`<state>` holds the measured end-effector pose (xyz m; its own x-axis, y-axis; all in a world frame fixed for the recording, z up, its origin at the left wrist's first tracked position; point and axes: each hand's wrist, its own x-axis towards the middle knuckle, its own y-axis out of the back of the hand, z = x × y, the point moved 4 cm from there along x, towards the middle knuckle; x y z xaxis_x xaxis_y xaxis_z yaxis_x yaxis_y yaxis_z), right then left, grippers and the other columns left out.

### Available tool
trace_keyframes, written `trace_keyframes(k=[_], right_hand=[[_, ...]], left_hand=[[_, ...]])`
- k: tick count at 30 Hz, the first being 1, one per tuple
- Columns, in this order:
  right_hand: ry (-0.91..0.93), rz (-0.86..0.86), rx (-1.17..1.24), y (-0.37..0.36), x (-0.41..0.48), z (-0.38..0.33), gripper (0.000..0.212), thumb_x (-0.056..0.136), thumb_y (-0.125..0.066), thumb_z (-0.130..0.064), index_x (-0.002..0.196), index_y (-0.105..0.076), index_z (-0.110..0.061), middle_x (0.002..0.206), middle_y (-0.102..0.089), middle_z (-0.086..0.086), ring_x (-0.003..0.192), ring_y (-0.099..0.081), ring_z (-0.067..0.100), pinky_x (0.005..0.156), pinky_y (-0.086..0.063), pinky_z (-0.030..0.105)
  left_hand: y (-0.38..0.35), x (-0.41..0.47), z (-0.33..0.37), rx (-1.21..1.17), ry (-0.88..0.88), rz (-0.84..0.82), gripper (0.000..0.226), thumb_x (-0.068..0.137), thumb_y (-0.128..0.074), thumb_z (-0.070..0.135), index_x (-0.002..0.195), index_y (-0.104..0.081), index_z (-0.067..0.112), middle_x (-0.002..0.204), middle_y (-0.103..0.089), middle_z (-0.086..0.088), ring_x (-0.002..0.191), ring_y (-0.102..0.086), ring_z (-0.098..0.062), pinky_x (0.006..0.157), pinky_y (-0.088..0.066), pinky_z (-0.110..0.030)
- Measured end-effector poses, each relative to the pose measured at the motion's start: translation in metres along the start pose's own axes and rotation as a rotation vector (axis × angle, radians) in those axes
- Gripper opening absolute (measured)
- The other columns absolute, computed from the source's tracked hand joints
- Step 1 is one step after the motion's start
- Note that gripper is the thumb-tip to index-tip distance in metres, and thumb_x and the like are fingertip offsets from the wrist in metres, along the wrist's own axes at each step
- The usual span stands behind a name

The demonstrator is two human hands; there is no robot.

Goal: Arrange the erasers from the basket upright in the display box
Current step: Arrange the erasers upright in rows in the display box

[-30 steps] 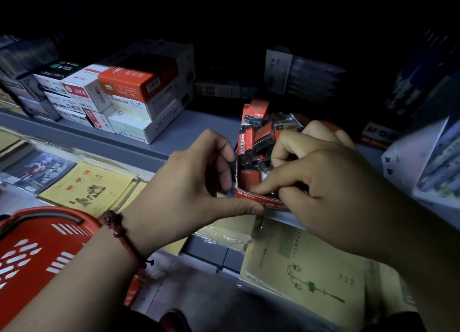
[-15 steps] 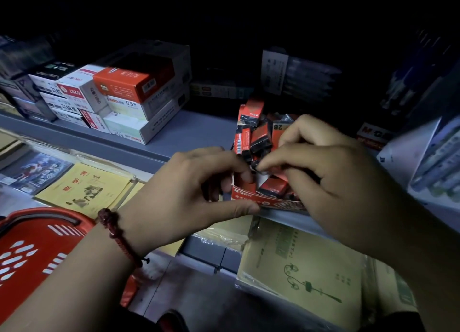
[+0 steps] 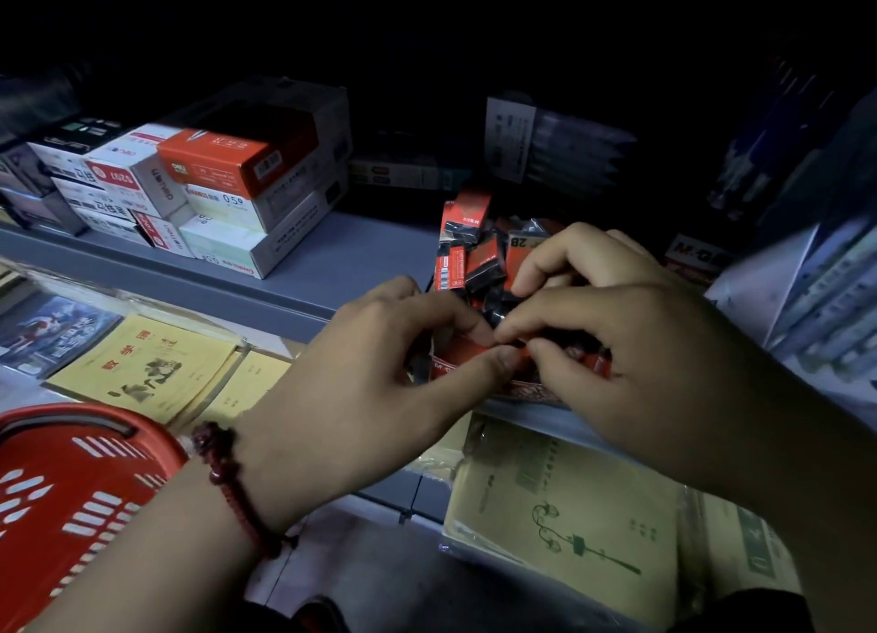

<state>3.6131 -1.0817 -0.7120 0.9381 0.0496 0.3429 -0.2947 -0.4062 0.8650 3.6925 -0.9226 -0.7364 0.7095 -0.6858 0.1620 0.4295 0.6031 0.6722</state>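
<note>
**Dim Shelf, Light Only Up Front**

It is dark in here. The top of the view and the back of the shelf sink into black. What light there is falls from the near side onto the left hand, the right hand and the white boxes. The erasers between the fingers sit in shadow, their print mostly unreadable. Along the right edge the packs look smeared and bent, and the red basket bows at the lower left corner.

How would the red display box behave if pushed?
Probably light card, so the display box could slide on the smooth shelf. It sits at the front edge; a nudge toward the person may tip it off.
</note>
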Motion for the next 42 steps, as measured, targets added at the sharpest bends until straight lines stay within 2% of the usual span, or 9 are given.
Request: trace_keyframes(k=[5, 7, 12, 20, 26, 31, 34, 38, 42], right_hand=[[-0.023, -0.053, -0.049, -0.003, 0.002, -0.003, 0.024, 0.085, -0.051, -0.018, 0.093, -0.070, -0.030, 0.110, -0.048, -0.012, 0.101, -0.046, 0.015, 0.088, -0.044, 0.039], [-0.027, -0.049, -0.064, -0.003, 0.002, -0.003, 0.023, 0.085, -0.050, -0.018, 0.092, -0.069, -0.028, 0.109, -0.047, -0.012, 0.100, -0.045, 0.013, 0.089, -0.043, 0.038], [-0.025, -0.050, -0.134, -0.004, 0.003, -0.003, 0.035, 0.082, -0.046, -0.018, 0.099, -0.073, -0.032, 0.105, -0.043, -0.012, 0.094, -0.043, 0.014, 0.085, -0.037, 0.035], [-0.056, -0.151, -0.161, -0.005, 0.006, -0.005, 0.044, 0.080, -0.032, -0.032, 0.095, -0.074, -0.033, 0.106, -0.037, -0.010, 0.097, -0.037, 0.012, 0.087, -0.038, 0.038], [-0.059, -0.234, -0.184, -0.005, 0.008, -0.006, 0.033, 0.080, -0.035, -0.032, 0.092, -0.065, -0.038, 0.107, -0.032, -0.011, 0.097, -0.034, 0.011, 0.087, -0.034, 0.034], [-0.045, -0.162, -0.119, -0.004, 0.007, -0.001, 0.006, 0.082, -0.053, -0.036, 0.087, -0.053, -0.033, 0.109, -0.035, -0.012, 0.100, -0.041, 0.013, 0.089, -0.040, 0.037], [-0.072, -0.111, 0.056, -0.003, 0.005, 0.005, 0.010, 0.089, -0.060, -0.040, 0.087, -0.057, -0.030, 0.110, -0.040, -0.015, 0.107, -0.046, 0.011, 0.088, -0.039, 0.029], [-0.161, 0.025, 0.290, -0.001, 0.003, 0.011, 0.008, 0.090, -0.063, -0.030, 0.086, -0.063, -0.024, 0.106, -0.051, -0.013, 0.096, -0.057, 0.008, 0.082, -0.044, 0.021], [-0.193, 0.095, 0.326, -0.004, 0.004, 0.011, 0.011, 0.094, -0.064, -0.025, 0.084, -0.063, -0.021, 0.103, -0.053, -0.012, 0.094, -0.058, 0.006, 0.079, -0.043, 0.013]], left_hand=[[0.004, 0.003, -0.003, -0.167, 0.099, -0.071, 0.018, 0.080, -0.073, 0.054, 0.092, -0.077, 0.041, 0.081, -0.058, 0.008, 0.058, -0.048, -0.002, 0.059, -0.037, -0.018], [0.005, 0.002, -0.006, -0.095, 0.072, -0.051, 0.010, 0.089, -0.070, 0.051, 0.091, -0.075, 0.042, 0.079, -0.062, 0.008, 0.059, -0.053, -0.001, 0.060, -0.041, -0.022], [0.013, -0.003, -0.005, 0.161, -0.011, 0.081, 0.033, 0.088, -0.051, 0.064, 0.084, -0.070, 0.036, 0.078, -0.063, 0.010, 0.074, -0.065, -0.008, 0.067, -0.054, -0.041], [0.011, -0.002, -0.003, 0.161, -0.040, 0.207, 0.032, 0.091, -0.055, 0.053, 0.072, -0.065, 0.028, 0.070, -0.058, 0.008, 0.067, -0.057, -0.010, 0.061, -0.048, -0.038], [0.006, -0.001, -0.001, 0.011, -0.030, 0.246, 0.028, 0.093, -0.061, 0.043, 0.074, -0.070, 0.024, 0.059, -0.058, 0.002, 0.055, -0.051, -0.011, 0.053, -0.034, -0.020], [0.005, -0.001, -0.003, -0.048, -0.041, 0.241, 0.026, 0.097, -0.069, 0.033, 0.073, -0.070, 0.022, 0.058, -0.056, -0.001, 0.054, -0.049, -0.010, 0.053, -0.035, -0.021], [0.004, -0.001, -0.006, -0.160, -0.025, 0.232, 0.018, 0.095, -0.068, 0.035, 0.081, -0.073, 0.024, 0.063, -0.061, -0.006, 0.057, -0.054, -0.014, 0.056, -0.043, -0.028], [0.003, 0.001, -0.010, -0.308, 0.013, 0.235, 0.007, 0.094, -0.071, 0.030, 0.092, -0.077, 0.028, 0.070, -0.065, -0.005, 0.067, -0.063, -0.026, 0.065, -0.052, -0.036], [0.000, 0.002, -0.007, -0.391, 0.016, 0.254, 0.012, 0.086, -0.080, 0.036, 0.095, -0.078, 0.028, 0.069, -0.062, 0.002, 0.067, -0.066, -0.027, 0.068, -0.060, -0.045]])
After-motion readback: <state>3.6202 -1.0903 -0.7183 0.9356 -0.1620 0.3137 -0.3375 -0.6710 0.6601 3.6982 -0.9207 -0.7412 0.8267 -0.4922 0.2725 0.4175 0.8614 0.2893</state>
